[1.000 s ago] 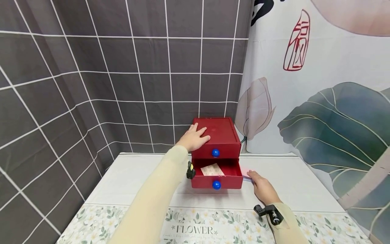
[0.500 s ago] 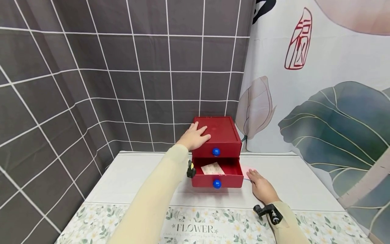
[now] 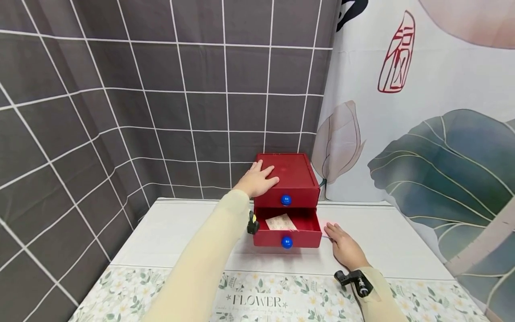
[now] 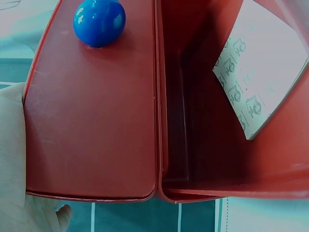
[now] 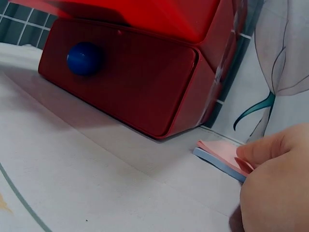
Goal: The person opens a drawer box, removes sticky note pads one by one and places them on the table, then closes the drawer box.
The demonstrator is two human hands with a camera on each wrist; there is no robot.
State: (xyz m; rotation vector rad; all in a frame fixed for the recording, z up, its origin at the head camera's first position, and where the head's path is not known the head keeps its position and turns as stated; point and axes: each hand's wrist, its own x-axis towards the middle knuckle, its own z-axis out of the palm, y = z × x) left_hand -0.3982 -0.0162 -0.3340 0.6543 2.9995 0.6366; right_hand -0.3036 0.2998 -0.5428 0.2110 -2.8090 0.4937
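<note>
My left hand (image 3: pixel 257 180) rests on the top of a red drawer unit (image 3: pixel 293 172), its fingers spread. In the left wrist view only part of that hand (image 4: pixel 43 212) shows at the unit's edge. Beside the unit, my right hand (image 3: pixel 347 248) holds a pink and blue pad of paper (image 5: pixel 219 157) low at the table. The hand covers the pad's near end and some fingertips are hidden. The middle drawer (image 3: pixel 265 239) is pulled out, with a pale printed paper piece (image 4: pixel 265 63) inside. The top drawer (image 3: pixel 267 197) is closed.
A closed bottom drawer (image 5: pixel 130 82) with a blue knob (image 5: pixel 83 58) sits beneath the pulled-out one. The white table (image 3: pixel 189 237) has a floral cloth (image 3: pixel 132 290) along its front. A grey checked curtain (image 3: pixel 205 112) and a printed white one hang behind.
The pad's blue edge shows less in the head view, and the right hand's fingers lie lower and straighter. The left hand and the drawers hold still. The view shifts slightly.
</note>
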